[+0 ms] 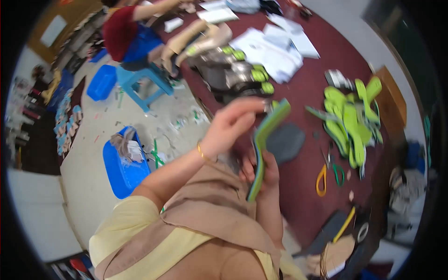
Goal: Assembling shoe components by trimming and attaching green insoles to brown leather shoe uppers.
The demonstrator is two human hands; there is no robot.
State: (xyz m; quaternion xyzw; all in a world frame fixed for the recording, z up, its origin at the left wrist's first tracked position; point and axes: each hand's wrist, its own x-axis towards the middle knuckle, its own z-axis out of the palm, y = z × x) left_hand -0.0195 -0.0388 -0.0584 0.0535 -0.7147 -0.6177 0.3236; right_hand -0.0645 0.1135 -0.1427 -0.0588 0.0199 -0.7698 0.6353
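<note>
A bent green shoe insole (266,135) with a darker layer along its edge is held up in front of my body, seen nearly edge-on. My right hand (269,175) is closed around its lower half, fingers showing on both sides of it. At its upper end, my left hand (233,123) comes in from the left with fingers together against it; motion blurs the fingertips. Behind the insole, a dark grey rounded flat piece (287,142) lies on the dark red table (303,205).
Green insoles (347,121) are heaped on the right, near yellow-handled scissors (322,179) and a green-handled pair (338,173). Dark and green pieces (231,74) and white sheets (270,51) lie farther off. Left are a blue stool (144,79), a blue tub (116,170) and a seated person (128,35).
</note>
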